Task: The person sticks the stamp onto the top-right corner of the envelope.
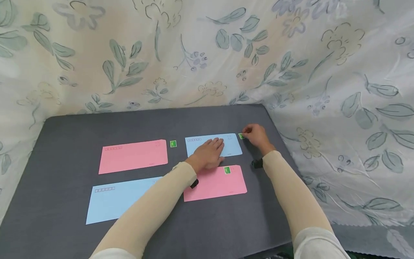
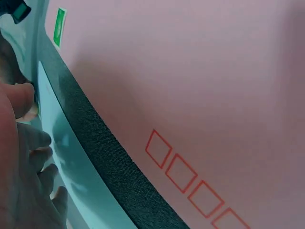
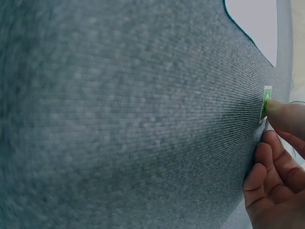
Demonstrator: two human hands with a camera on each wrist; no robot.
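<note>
My left hand point(image 1: 207, 154) lies flat, fingers straight, on a small blue envelope point(image 1: 232, 145) at the back right of the table. Just off that envelope's right end, my right hand point(image 1: 257, 136) pinches a green postage stamp point(image 1: 240, 136) with a white border. The right wrist view shows the thumb over part of this stamp point(image 3: 266, 95), its other fingers curled below. A pink envelope point(image 1: 216, 185) in front of the blue one bears another green stamp point(image 1: 227, 170) at its upper right; my left forearm hides its left part.
Farther left lies a larger pink envelope point(image 1: 134, 158), with a loose green stamp point(image 1: 173, 144) beside its right end. A larger blue envelope point(image 1: 113, 201) in front is partly hidden by my left arm. Floral cloth point(image 1: 200, 72) hangs behind the dark grey table point(image 1: 136, 126) and at its sides.
</note>
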